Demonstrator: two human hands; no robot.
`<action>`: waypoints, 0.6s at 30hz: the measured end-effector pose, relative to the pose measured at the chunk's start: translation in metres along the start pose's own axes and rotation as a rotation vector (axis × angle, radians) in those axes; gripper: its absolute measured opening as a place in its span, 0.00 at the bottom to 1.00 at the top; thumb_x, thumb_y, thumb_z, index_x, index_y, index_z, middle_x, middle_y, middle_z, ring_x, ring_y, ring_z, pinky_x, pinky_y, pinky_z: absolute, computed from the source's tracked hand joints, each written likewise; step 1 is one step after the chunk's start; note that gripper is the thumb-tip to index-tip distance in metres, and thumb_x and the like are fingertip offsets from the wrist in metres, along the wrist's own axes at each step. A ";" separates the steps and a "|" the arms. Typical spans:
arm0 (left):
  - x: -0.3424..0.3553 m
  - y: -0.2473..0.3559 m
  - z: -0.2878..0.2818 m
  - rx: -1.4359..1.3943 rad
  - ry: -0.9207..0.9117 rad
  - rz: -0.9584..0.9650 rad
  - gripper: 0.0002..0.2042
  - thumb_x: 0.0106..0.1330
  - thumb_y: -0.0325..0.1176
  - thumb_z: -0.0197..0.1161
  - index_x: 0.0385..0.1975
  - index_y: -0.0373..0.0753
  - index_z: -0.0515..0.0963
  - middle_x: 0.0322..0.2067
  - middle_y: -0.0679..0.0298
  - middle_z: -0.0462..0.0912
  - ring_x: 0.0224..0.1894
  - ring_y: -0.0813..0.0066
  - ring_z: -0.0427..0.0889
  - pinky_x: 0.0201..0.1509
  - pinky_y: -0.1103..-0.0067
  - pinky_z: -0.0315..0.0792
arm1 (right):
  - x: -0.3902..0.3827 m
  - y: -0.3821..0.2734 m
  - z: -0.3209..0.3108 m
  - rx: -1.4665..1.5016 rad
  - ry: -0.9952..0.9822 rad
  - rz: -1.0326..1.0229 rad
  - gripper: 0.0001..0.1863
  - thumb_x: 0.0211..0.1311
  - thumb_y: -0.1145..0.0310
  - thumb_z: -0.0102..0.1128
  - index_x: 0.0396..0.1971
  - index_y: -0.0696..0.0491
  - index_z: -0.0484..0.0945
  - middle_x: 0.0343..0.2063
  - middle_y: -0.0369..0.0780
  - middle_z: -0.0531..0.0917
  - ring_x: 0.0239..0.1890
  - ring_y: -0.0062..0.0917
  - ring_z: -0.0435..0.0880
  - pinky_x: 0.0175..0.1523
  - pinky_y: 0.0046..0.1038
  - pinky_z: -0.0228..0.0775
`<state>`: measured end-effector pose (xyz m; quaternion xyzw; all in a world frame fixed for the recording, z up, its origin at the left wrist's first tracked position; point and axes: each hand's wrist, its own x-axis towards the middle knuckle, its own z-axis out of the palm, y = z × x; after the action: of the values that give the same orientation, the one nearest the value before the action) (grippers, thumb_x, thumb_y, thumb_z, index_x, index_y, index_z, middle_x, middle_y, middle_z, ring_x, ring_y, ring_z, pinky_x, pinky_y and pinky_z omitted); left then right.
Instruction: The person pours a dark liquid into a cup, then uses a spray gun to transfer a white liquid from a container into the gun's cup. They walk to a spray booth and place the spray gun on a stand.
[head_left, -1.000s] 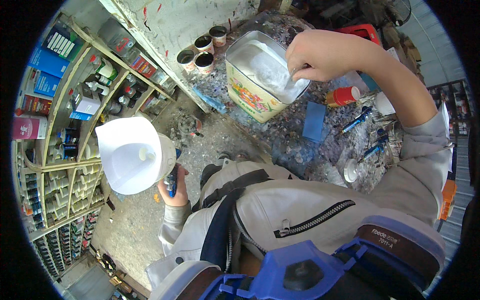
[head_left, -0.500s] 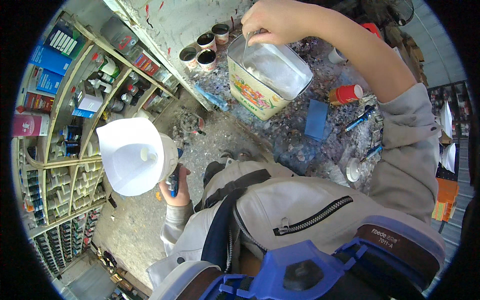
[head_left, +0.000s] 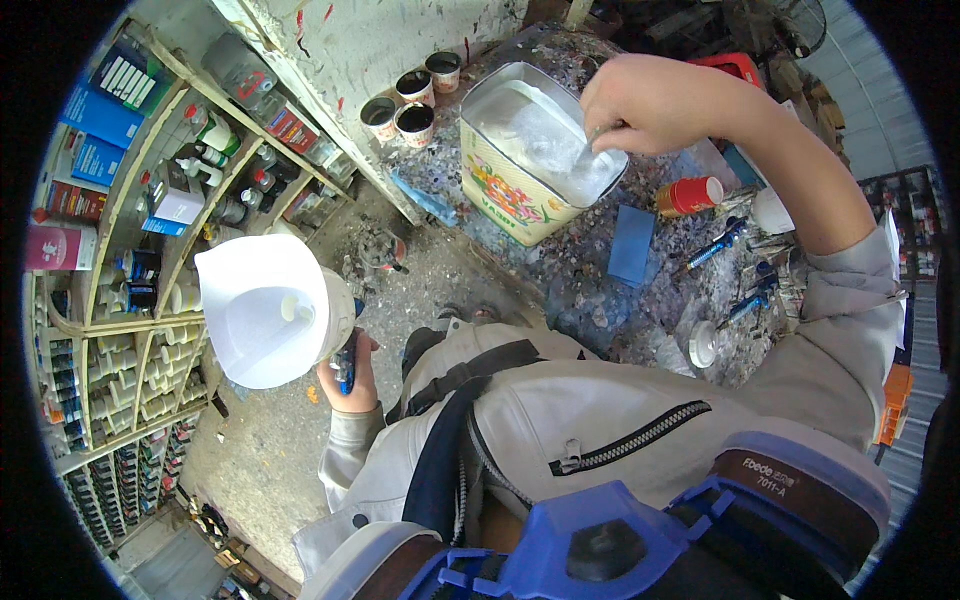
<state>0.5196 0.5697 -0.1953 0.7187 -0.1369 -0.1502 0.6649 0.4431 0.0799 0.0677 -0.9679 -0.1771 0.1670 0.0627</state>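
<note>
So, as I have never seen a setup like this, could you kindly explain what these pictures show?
There is no robot: a person works with two bare hands, filmed by the left of two fisheye cameras worn on the head, so straight edges bend. Along the lower edge is a blue mask.

The left hand grips a blue-handled tool, with a white cup just beyond it and a white sheet flaring from the cup's mouth. The right hand is over a boxy tin with white contents; it seems to pinch something thin, mostly hidden.

The stained work surface also bears four cups with dark contents and a blue sheet.
</note>
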 end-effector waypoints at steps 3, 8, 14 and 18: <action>0.003 -0.001 0.001 -0.021 -0.009 0.011 0.10 0.71 0.18 0.67 0.49 0.29 0.80 0.37 0.59 0.86 0.37 0.72 0.85 0.45 0.74 0.81 | 0.001 -0.009 0.000 -0.020 0.034 -0.091 0.07 0.64 0.69 0.68 0.31 0.57 0.88 0.28 0.45 0.85 0.34 0.43 0.85 0.41 0.41 0.76; 0.005 0.002 0.001 0.045 -0.018 0.020 0.09 0.71 0.18 0.67 0.49 0.30 0.80 0.37 0.59 0.85 0.37 0.71 0.85 0.45 0.74 0.81 | 0.035 -0.010 0.000 -0.020 0.185 -0.228 0.09 0.66 0.67 0.65 0.30 0.56 0.87 0.28 0.44 0.81 0.34 0.43 0.84 0.41 0.42 0.75; 0.004 0.005 0.001 0.049 0.011 0.022 0.09 0.71 0.19 0.67 0.48 0.29 0.79 0.36 0.58 0.85 0.36 0.71 0.85 0.44 0.73 0.81 | 0.069 0.008 -0.026 -0.131 0.207 -0.178 0.11 0.66 0.64 0.66 0.33 0.57 0.89 0.32 0.47 0.86 0.38 0.45 0.87 0.44 0.45 0.78; 0.004 0.006 0.001 0.064 0.015 0.007 0.09 0.71 0.19 0.67 0.48 0.29 0.79 0.36 0.59 0.85 0.36 0.71 0.85 0.44 0.73 0.81 | 0.067 0.022 -0.035 -0.213 0.116 -0.107 0.11 0.65 0.63 0.67 0.35 0.56 0.90 0.34 0.47 0.88 0.39 0.47 0.88 0.45 0.47 0.79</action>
<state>0.5227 0.5669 -0.1891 0.7404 -0.1391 -0.1382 0.6429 0.5213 0.0819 0.0765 -0.9662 -0.2415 0.0873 -0.0215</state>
